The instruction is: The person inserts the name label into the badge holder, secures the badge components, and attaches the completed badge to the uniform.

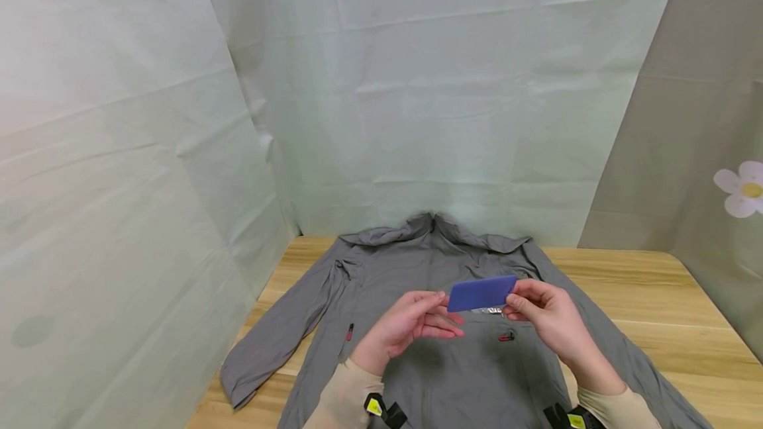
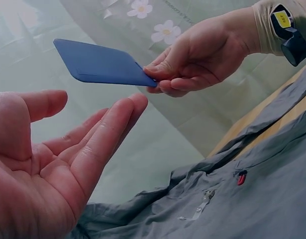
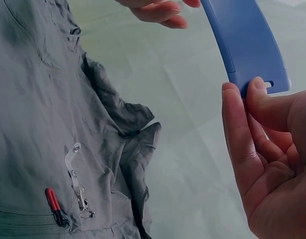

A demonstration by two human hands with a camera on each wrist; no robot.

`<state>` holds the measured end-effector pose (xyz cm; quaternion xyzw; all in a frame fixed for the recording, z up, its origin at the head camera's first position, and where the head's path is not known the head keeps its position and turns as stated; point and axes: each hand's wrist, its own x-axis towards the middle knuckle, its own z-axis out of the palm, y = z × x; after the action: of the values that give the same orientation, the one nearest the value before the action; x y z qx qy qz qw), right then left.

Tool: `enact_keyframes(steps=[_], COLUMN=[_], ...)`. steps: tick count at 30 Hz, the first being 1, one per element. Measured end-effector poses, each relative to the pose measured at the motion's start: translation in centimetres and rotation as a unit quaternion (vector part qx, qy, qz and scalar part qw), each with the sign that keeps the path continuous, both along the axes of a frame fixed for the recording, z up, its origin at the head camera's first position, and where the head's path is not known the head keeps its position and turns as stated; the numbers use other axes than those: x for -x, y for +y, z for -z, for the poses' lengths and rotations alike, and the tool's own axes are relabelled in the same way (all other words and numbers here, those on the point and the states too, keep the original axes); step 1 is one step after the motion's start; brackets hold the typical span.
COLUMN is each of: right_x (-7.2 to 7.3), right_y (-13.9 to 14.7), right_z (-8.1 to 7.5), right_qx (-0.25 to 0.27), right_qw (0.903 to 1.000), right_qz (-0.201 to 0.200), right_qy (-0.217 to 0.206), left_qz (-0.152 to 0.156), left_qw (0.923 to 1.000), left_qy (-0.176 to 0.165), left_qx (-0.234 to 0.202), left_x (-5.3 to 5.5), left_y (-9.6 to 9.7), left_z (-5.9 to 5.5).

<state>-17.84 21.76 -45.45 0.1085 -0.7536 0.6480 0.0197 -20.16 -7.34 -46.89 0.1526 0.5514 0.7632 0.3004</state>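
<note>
My right hand (image 1: 551, 320) pinches one end of a flat blue card holder (image 1: 481, 293) between thumb and fingers, above a grey jacket (image 1: 381, 283). In the right wrist view, a small slot shows in the card holder beside the thumb. My left hand (image 1: 411, 323) is near the holder's other end, palm turned up and fingers loosely extended; the left wrist view shows it apart from the holder. On the jacket's chest lies a badge strap clip (image 3: 75, 174), a clear strap with a metal clip, partly hidden behind the holder in the head view.
The jacket lies spread on a wooden table (image 1: 644, 296), its collar toward the back. Red-and-black zipper pulls (image 1: 507, 336) show on its front. Pale fabric walls (image 1: 441, 118) enclose the back and sides, with a printed flower (image 1: 750, 189) at the right.
</note>
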Motion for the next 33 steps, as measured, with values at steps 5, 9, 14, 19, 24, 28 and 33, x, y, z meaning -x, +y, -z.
enact_keyframes(steps=[5,9,14,19,24,28,33], right_x=[0.0,0.3,1.0,1.7,2.5,3.1,3.5], right_y=[-0.2,-0.5,-0.5,-0.4,-0.4,-0.4,-0.5], right_z=[0.0,-0.4,-0.7,-0.5,0.3,0.9,1.2], right_qx=[-0.001,-0.002,-0.009,-0.012,0.000,0.015,0.019], right_qw=[1.0000,0.9999,0.9989,0.9964,0.9920,0.9885,0.9860], right_qz=[0.007,0.002,0.000,0.000,0.003,-0.005,-0.013], right_qy=[0.001,0.009,0.045,0.084,0.126,0.150,0.165], left_qz=[-0.014,-0.035,-0.040,-0.043,-0.031,-0.016,-0.005], left_qw=[0.9998,0.9989,0.9978,0.9946,0.9937,0.9938,0.9938], left_qy=[-0.010,-0.015,-0.035,-0.074,-0.085,-0.087,-0.081], left_qx=[-0.011,-0.026,-0.041,-0.059,-0.066,-0.067,-0.076], left_x=[-0.3,-0.4,-0.3,-0.5,-0.8,-0.8,-0.7], left_y=[0.1,0.2,0.7,1.1,1.7,1.9,2.1], left_z=[-0.3,-0.7,-1.0,-0.8,-0.8,-0.9,-1.1])
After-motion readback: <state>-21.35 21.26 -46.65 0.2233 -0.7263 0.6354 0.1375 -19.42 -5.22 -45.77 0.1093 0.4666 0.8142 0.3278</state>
